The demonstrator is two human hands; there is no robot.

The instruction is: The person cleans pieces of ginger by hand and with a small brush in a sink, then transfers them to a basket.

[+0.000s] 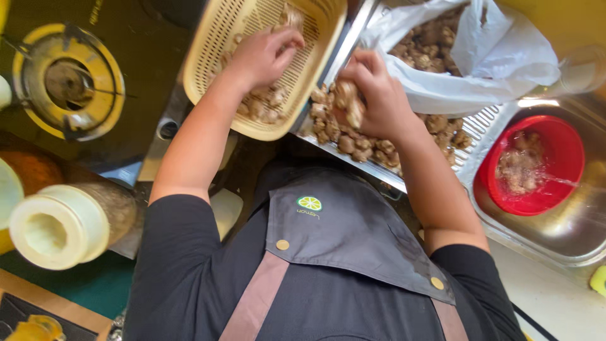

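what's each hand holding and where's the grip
Right hand grips a ginger piece around its upper end. Left hand reaches into the yellow basket; its grip cannot be told.

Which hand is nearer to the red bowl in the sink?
Right. The right hand grips brown pieces over the metal tray, which lies next to the red bowl. The left hand is farther away, inside the yellow basket.
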